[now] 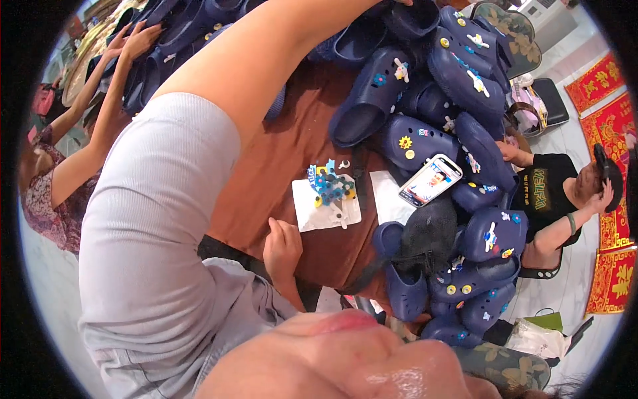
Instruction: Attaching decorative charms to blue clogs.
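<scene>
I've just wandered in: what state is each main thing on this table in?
Navy clogs: heaped, several decorated
Brown tablecloth: spread out, partly covered
Square white sheet: lying flat, partly covered
Loose shoe charms: piled on that sheet
Smartphone: face up, screen lit
Second white sheet: partly hidden
Black fabric item: bunched up on clogs

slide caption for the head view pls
A hand near small charms on a white sheet, with a lit phone and heaped navy clogs alongside.

Charms (pixel 327 189) on paper (pixel 304 209) on table (pixel 309 116); phone (pixel 430 181) to right; clogs (pixel 492 236) farther right.
</scene>
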Action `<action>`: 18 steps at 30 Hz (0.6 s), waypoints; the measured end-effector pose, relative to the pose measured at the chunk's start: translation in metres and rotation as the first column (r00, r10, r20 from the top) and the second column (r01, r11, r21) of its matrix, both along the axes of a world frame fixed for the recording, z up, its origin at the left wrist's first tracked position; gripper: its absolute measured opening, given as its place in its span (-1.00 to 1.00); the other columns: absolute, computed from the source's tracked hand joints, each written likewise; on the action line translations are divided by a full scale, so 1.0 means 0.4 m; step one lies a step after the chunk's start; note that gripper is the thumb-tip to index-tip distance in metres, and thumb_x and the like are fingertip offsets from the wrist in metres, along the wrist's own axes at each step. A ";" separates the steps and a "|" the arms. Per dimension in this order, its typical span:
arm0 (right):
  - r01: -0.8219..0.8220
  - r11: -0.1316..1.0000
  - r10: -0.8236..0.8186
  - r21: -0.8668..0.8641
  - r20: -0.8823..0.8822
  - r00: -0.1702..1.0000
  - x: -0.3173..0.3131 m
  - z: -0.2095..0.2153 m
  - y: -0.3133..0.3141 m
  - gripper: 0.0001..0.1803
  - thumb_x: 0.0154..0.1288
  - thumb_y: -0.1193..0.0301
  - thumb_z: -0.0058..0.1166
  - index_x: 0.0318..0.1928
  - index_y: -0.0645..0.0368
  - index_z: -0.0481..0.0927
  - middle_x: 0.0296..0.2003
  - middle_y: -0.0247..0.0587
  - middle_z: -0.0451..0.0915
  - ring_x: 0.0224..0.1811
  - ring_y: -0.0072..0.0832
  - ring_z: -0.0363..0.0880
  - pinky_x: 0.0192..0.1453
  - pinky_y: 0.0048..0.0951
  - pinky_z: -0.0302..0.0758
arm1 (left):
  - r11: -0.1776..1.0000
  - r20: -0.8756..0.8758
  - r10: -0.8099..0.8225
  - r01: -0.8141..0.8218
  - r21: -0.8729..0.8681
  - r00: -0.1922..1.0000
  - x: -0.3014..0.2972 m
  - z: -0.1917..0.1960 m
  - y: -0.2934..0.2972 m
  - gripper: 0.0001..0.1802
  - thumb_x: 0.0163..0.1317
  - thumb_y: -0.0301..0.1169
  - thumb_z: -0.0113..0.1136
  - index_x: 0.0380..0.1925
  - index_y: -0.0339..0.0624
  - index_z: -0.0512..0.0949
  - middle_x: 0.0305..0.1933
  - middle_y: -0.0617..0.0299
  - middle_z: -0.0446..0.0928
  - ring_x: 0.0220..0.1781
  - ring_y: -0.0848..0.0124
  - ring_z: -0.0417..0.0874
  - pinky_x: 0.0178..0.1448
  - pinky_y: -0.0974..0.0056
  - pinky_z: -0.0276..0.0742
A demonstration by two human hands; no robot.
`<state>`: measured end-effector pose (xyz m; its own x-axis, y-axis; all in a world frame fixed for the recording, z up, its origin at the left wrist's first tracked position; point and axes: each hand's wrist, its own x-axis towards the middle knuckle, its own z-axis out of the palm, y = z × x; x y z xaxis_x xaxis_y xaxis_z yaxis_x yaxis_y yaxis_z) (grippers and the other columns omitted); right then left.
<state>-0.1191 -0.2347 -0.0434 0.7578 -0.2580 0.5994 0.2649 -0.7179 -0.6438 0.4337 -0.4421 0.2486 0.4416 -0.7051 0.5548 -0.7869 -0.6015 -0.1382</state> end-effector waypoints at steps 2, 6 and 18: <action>-0.014 1.000 0.014 -0.012 -0.010 1.000 0.000 0.001 0.002 -0.70 0.10 0.65 0.08 -0.09 0.31 0.57 -0.24 -0.04 0.56 -0.24 -0.09 0.55 -0.13 -0.14 0.49 | 0.807 0.298 -0.188 -0.026 0.590 0.936 0.000 0.061 0.048 -0.39 0.15 0.04 0.16 0.13 -0.06 0.53 -0.10 -0.09 0.65 -0.03 -0.01 0.66 0.05 0.04 0.59; 0.180 0.981 -0.172 0.075 -0.109 0.979 -0.011 -0.013 -0.007 -0.68 0.06 0.72 0.06 -0.12 0.27 0.61 -0.22 -0.02 0.59 -0.17 -0.09 0.57 -0.06 -0.16 0.52 | 0.994 -0.131 -0.097 0.101 0.030 0.987 -0.167 0.105 -0.004 -0.50 0.11 -0.03 0.17 0.00 -0.03 0.62 -0.14 -0.11 0.66 -0.06 -0.02 0.67 0.00 0.03 0.60; 0.128 0.991 -0.132 -0.034 -0.118 0.984 -0.004 0.002 -0.002 -0.76 0.09 0.69 0.05 -0.19 0.29 0.64 -0.24 -0.04 0.60 -0.17 -0.11 0.56 -0.07 -0.16 0.52 | 0.894 -0.117 0.269 -0.202 0.400 0.956 -0.049 0.066 0.660 -0.67 0.05 -0.04 0.30 -0.23 0.10 0.73 -0.37 0.12 0.68 -0.32 0.17 0.69 -0.19 0.09 0.59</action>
<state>-0.1207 -0.2357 -0.0426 0.7853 -0.3441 0.5146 0.0906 -0.7584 -0.6454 0.4139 -0.1782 0.2750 0.6825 -0.7107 0.1705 -0.6600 -0.6995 -0.2742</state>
